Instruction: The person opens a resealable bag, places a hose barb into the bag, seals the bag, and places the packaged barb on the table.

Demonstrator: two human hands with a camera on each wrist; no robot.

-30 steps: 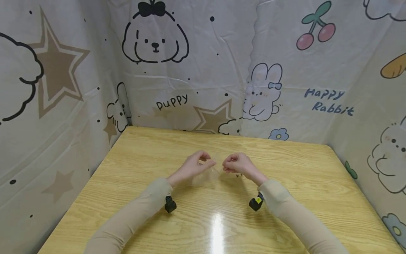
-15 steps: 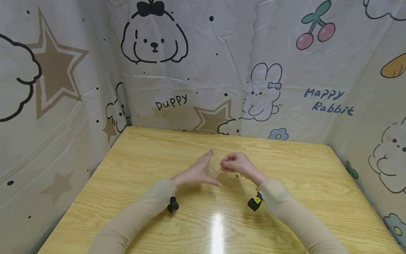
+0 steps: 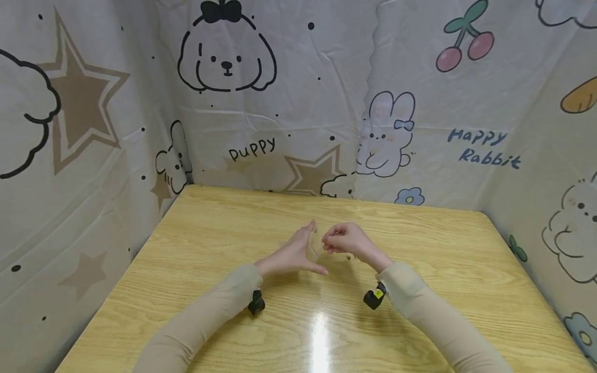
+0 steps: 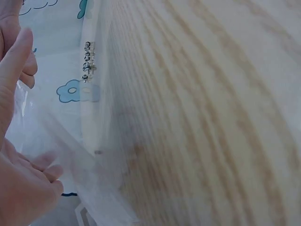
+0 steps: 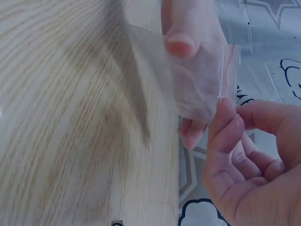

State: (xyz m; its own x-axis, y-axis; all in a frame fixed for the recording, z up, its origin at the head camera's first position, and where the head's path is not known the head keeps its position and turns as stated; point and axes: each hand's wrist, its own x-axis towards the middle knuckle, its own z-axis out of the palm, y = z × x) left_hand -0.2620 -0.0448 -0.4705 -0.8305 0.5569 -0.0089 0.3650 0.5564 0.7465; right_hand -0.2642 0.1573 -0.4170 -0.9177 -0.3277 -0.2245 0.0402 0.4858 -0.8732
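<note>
"Puppy" [image 3: 253, 149], "Happy Rabbit" [image 3: 484, 149] on backdrop [image 3: 298, 67]

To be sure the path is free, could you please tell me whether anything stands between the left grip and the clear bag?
Nothing visible does: the left grip is at the clear bag, which the right grip pinches; the small pieces lie to one side.

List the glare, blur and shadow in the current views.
Head view: a white streak of glare on the tabletop at the bottom edge, right of the image's middle; left wrist view: the clear bag is a soft, blurred haze; right wrist view: a long dark shadow slants across the wood grain.
</note>
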